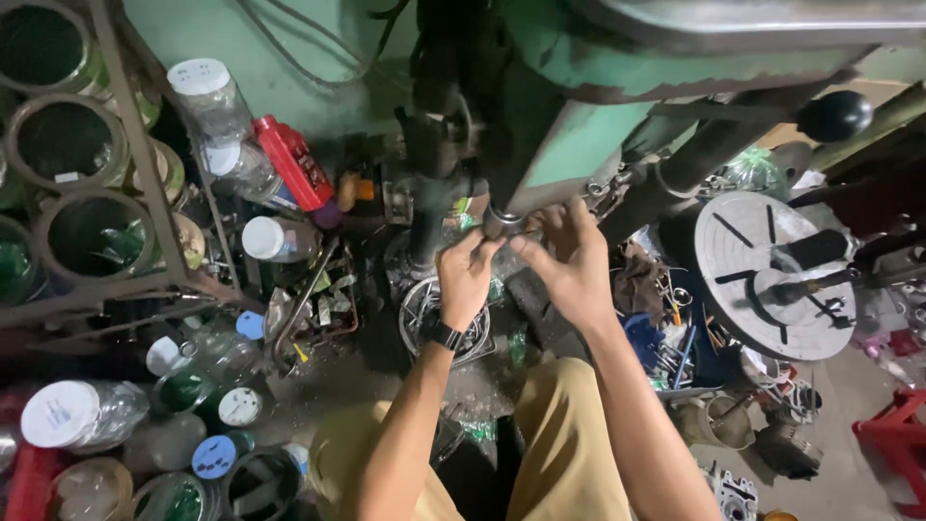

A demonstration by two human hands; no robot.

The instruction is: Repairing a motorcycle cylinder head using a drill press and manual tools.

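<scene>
Metal ring [503, 221] lies between my hands: left hand [466, 273] pinches its left side, right hand [571, 262] its right.

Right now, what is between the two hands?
In the head view, a small round metal ring sits between the left hand and the right hand, just under the green machine. Fingers of both hands touch it.

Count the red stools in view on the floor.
1: a red stool stands at the right edge, beyond the round slotted metal plate, far from both hands at the drill press. Others may be hidden out of frame.
</scene>
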